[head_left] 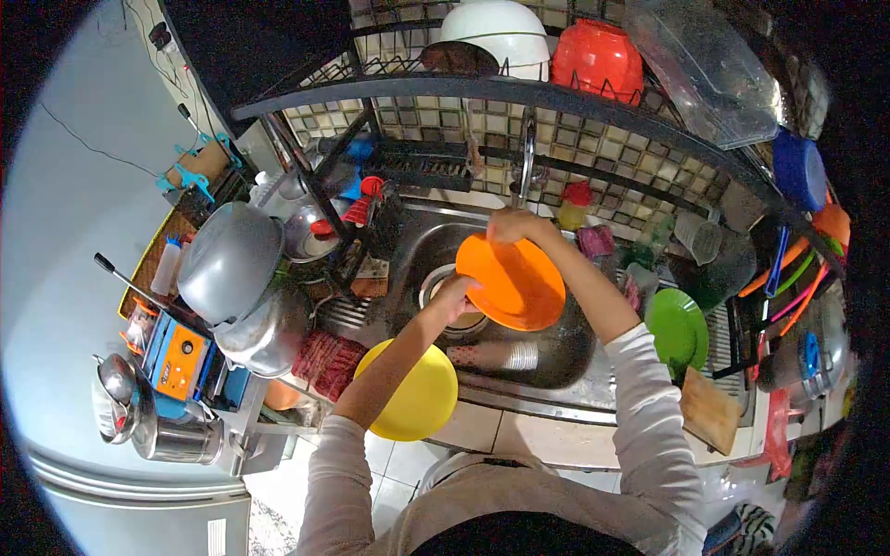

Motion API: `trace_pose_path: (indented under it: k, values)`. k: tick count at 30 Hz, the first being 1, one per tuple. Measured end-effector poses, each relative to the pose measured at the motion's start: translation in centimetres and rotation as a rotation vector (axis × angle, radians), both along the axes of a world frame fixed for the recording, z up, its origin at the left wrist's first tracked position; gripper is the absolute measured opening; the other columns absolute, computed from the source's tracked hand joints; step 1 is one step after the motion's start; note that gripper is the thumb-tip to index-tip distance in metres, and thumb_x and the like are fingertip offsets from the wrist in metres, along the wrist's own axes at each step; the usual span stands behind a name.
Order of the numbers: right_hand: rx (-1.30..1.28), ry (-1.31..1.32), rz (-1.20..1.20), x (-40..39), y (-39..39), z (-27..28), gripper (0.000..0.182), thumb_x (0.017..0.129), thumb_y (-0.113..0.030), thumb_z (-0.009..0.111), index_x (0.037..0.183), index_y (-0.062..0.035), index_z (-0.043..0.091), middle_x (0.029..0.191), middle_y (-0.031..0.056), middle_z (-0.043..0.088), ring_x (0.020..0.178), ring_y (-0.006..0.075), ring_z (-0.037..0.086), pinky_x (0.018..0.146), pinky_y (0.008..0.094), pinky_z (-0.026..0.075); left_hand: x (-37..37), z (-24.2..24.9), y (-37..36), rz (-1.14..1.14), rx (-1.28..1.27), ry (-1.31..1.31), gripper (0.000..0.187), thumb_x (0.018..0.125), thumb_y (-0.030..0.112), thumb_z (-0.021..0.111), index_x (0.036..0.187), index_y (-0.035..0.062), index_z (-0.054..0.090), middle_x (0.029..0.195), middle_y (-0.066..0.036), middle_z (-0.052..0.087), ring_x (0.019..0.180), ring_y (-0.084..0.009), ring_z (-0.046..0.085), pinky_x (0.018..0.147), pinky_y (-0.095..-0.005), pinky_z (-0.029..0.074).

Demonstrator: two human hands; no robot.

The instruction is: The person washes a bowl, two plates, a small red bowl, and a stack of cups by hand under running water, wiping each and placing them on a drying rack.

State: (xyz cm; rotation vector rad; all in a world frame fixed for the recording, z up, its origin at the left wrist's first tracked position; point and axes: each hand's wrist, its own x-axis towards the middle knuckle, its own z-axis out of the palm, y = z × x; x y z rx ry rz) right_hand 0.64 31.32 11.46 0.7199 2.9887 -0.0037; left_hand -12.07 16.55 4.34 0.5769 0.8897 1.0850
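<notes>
An orange plate (524, 287) is held tilted over the metal sink (570, 357). My left hand (454, 295) grips its left edge, fingers closed on the rim. At its upper edge, near the faucet (527, 157), my right hand (508, 225) is closed on the plate too. Under my left forearm a yellow plate (422, 394) lies at the counter's front edge. Inside the sink, a round bowl (438, 283) is partly hidden behind my left hand and the orange plate, and a stack of cups (510, 356) lies on its side.
A green plate (677, 329) and a wooden board (711, 410) are right of the sink. Large metal pots (232, 259) and a dark red cloth (326, 363) stand or lie left. Overhead runs a black rack (519, 88) with a white bowl (496, 32) and red bowl (598, 60).
</notes>
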Motion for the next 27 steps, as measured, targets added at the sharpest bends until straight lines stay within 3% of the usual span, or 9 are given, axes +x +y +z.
trace_pose_path:
  k: [2,9,11,14,16,20,23,25,27]
  values:
    - [-0.596,0.193,-0.06,0.3,-0.4,0.9,0.019,0.06,-0.016,0.057,0.074,-0.0023,0.059,0.064,0.0067,0.059,0.056,0.0174,0.054,0.053,0.032,0.045,0.0,0.0,0.0,-0.015,0.013,0.007,0.04,0.067,0.005,0.054,0.106,0.0079,0.045,0.098,-0.007,0.054,0.088,-0.0252,0.055,0.071,-0.045,0.048]
    - [-0.373,0.301,-0.097,4.6,2.6,-3.6,0.029,0.066,-0.028,0.06,0.085,-0.0064,0.058,0.077,0.0085,0.059,0.069,0.0226,0.055,0.065,0.0338,0.043,0.0,-1.5,0.6,0.113,-0.005,0.084,0.035,0.075,0.017,0.056,0.107,0.0092,0.045,0.102,-0.008,0.053,0.088,-0.025,0.055,0.07,-0.0447,0.048]
    - [-0.189,0.317,-0.384,7.4,1.4,-5.1,0.044,0.07,-0.037,0.059,0.099,-0.0056,0.051,0.088,0.0085,0.058,0.081,0.022,0.055,0.073,0.0341,0.042,-0.1,-3.1,1.4,0.151,0.011,0.079,0.034,0.078,0.022,0.054,0.107,0.0086,0.045,0.102,-0.008,0.053,0.088,-0.0247,0.055,0.07,-0.0441,0.048]
    - [-0.226,0.309,-0.556,10.7,-1.1,-6.8,0.046,0.075,-0.036,0.056,0.107,-0.0048,0.045,0.094,0.0073,0.056,0.087,0.02,0.054,0.077,0.0336,0.042,0.6,-3.8,2.3,0.315,-0.049,0.046,0.044,0.081,0.041,0.046,0.109,0.0075,0.043,0.103,-0.007,0.052,0.087,-0.019,0.055,0.065,-0.0374,0.049]
    - [-1.43,1.033,-0.633,12.5,-2.2,-7.2,0.042,0.078,-0.031,0.054,0.109,-0.0039,0.044,0.097,0.0045,0.055,0.089,0.0162,0.053,0.081,0.0305,0.041,1.5,-3.6,3.0,0.326,-0.134,0.223,0.045,0.081,0.043,0.044,0.108,0.0066,0.045,0.102,-0.008,0.052,0.086,-0.0196,0.055,0.065,-0.033,0.048]
    - [-1.213,1.183,-0.745,15.8,-1.0,-9.4,0.035,0.079,-0.024,0.054,0.108,-0.0054,0.046,0.096,0.0022,0.055,0.087,0.0119,0.053,0.078,0.0255,0.041,3.0,-13.9,8.7,0.389,0.099,0.36,0.041,0.079,0.038,0.049,0.104,0.0047,0.047,0.097,-0.01,0.054,0.084,-0.0196,0.055,0.067,-0.0308,0.046]
    - [-0.892,1.242,-0.777,17.6,-0.1,-9.8,0.032,0.079,-0.023,0.054,0.105,-0.0045,0.049,0.094,0.0019,0.055,0.086,0.0105,0.052,0.076,0.0232,0.041,5.4,-13.6,9.4,0.212,0.207,0.386,0.036,0.077,0.031,0.054,0.1,0.0034,0.049,0.093,-0.009,0.056,0.081,-0.0181,0.055,0.067,-0.0297,0.044]
    - [-0.823,1.308,-0.756,17.3,-2.2,-6.3,0.027,0.08,-0.022,0.052,0.101,-0.0044,0.052,0.094,0.0013,0.056,0.084,0.0092,0.052,0.073,0.0222,0.04,7.3,-7.2,6.6,0.188,0.351,0.191,0.031,0.074,0.024,0.056,0.098,0.004,0.051,0.087,-0.008,0.057,0.079,-0.017,0.055,0.065,-0.0305,0.043]
    - [-0.889,1.382,-0.738,17.4,-2.7,-6.3,0.027,0.081,-0.022,0.051,0.102,-0.005,0.052,0.094,0.0008,0.055,0.084,0.0092,0.052,0.073,0.0224,0.04,7.5,-10.9,9.3,0.28,0.292,0.287,0.028,0.075,0.023,0.055,0.097,0.0054,0.052,0.087,-0.008,0.057,0.078,-0.0174,0.055,0.066,-0.0303,0.043]
